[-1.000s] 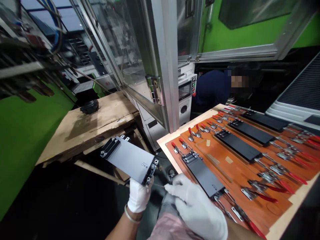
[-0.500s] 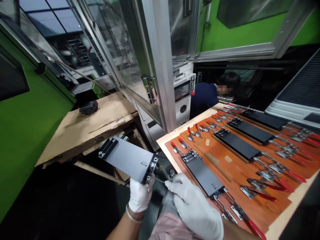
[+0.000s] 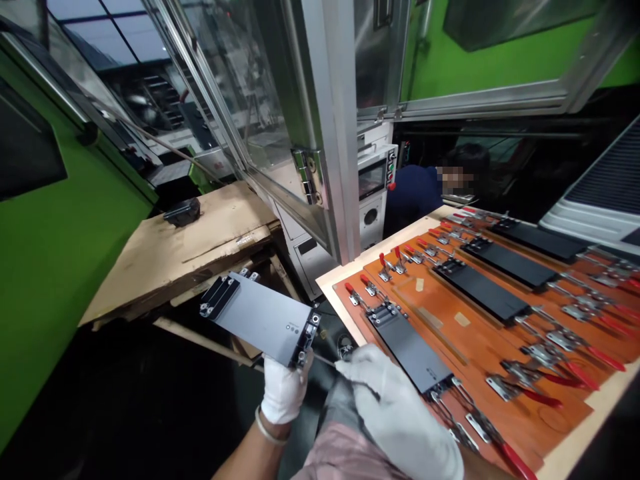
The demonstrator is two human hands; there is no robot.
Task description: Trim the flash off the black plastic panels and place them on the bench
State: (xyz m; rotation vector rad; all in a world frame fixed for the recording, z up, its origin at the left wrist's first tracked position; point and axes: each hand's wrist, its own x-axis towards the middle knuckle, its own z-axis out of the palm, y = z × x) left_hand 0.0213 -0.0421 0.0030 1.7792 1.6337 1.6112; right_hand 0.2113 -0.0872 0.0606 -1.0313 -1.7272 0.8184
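In my gloved left hand [image 3: 285,390], closed on its near end, is a flat grey metal housing [image 3: 267,313] with black brackets at both ends. The housing is tilted in the air, left of the orange board. My gloved right hand [image 3: 400,413] is closed around a thin metal tool [image 3: 325,361]; its tip points at the housing's near right corner. Whether the tip touches the housing I cannot tell. A similar grey housing [image 3: 410,350] lies on the orange fixture board [image 3: 480,373], just beyond my right hand, between toggle clamps [image 3: 475,423].
Several dark housings [image 3: 480,290] lie clamped on the board farther right, among red-handled clamps. A cardboard-topped table [image 3: 125,267] at left bears a black bundle [image 3: 183,212]. A metal-framed door [image 3: 340,167] stands behind. A person in dark blue [image 3: 413,190] bends down beyond the board.
The view has shifted slightly, so everything sits a little farther right. Both hands keep their grip, and the tool stays at the same corner of the housing.
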